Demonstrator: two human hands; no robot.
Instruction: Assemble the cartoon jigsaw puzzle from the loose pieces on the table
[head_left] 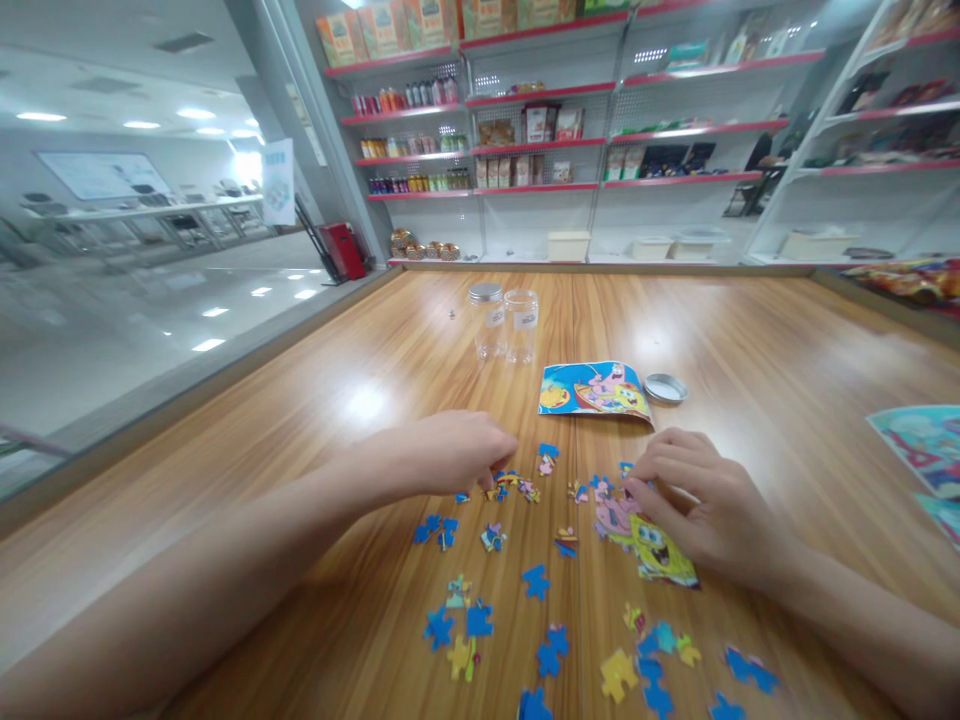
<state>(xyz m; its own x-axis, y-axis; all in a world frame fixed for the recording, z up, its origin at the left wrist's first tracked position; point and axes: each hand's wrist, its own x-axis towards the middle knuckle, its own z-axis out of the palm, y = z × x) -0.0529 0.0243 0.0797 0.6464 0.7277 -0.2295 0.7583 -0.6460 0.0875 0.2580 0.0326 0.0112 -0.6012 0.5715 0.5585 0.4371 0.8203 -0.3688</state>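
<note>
My left hand (457,452) reaches in over a cluster of small jigsaw pieces (511,487). Its fingers are closed and point down at them; whatever they pinch is hidden. My right hand (709,495) rests at a joined section of jigsaw (654,548) with a yellow sponge character and a pink figure. Thumb and forefinger come together at its upper edge, and I cannot make out what lies between them. Loose blue pieces (535,581) and a yellow piece (618,675) lie scattered nearer to me. Beyond the hands is a picture sheet (596,390) with the same characters, its corner curling.
Two clear jars stand farther back, a lidded jar (487,322) and an open jar (520,327). A silver lid (666,388) lies beside the sheet. Another picture sheet (919,445) is at the right. Stocked shelves (540,140) rise behind the wooden table (360,350).
</note>
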